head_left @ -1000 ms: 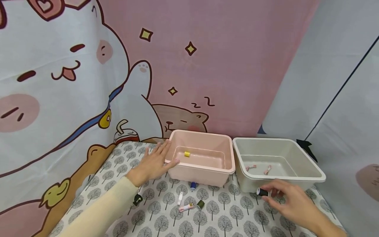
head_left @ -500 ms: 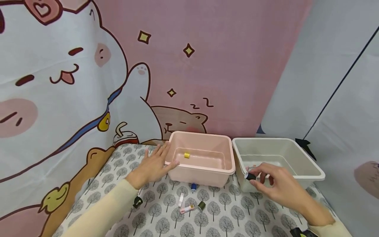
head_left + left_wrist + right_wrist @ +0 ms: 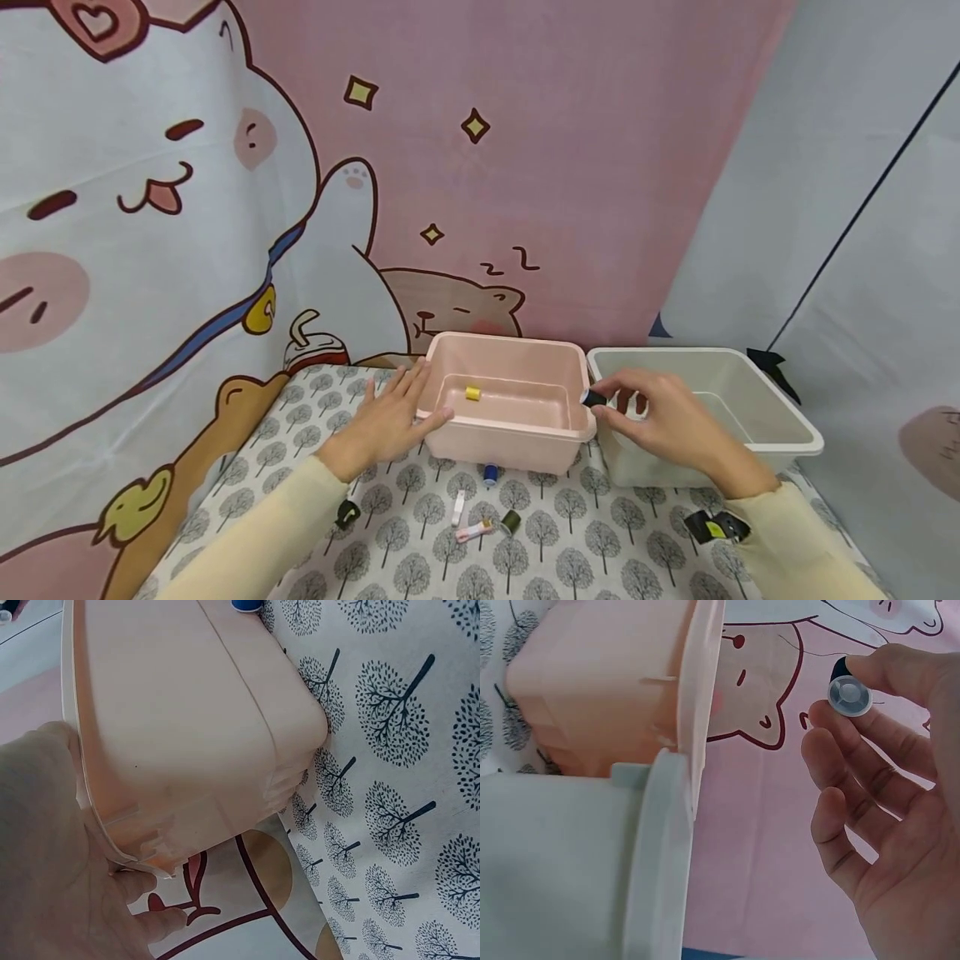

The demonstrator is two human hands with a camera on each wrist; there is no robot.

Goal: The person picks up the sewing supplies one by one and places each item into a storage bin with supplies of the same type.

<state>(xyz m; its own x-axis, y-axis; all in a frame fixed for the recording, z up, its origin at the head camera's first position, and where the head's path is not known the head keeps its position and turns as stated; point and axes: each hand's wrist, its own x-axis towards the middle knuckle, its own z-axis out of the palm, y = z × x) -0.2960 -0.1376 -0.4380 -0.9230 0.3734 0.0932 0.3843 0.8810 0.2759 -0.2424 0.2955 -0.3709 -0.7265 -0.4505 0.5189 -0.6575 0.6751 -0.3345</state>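
Note:
My right hand (image 3: 663, 417) pinches a black thread spool (image 3: 593, 398) between thumb and fingers, above where the pink and grey bins meet. In the right wrist view the spool's clear plastic end (image 3: 849, 696) faces the camera, with a loose thread trailing. My left hand (image 3: 386, 419) rests with extended fingers against the left rim of the pink bin (image 3: 502, 442). A yellow thread spool (image 3: 472, 393) lies inside that bin. In front of it on the cloth are a blue spool (image 3: 491, 476), a dark green spool (image 3: 511, 522), a slim white piece (image 3: 458, 507) and a pink patterned one (image 3: 474, 531).
The grey-white bin (image 3: 652, 471) stands right beside the pink one, partly covered by my right hand. A tree-patterned cloth (image 3: 405, 550) covers the table. A cartoon curtain (image 3: 585, 208) hangs close behind the bins.
My right hand has carried the black spool left and up, from in front of the grey bin to the pink bin's right rim. My left hand has stayed in place.

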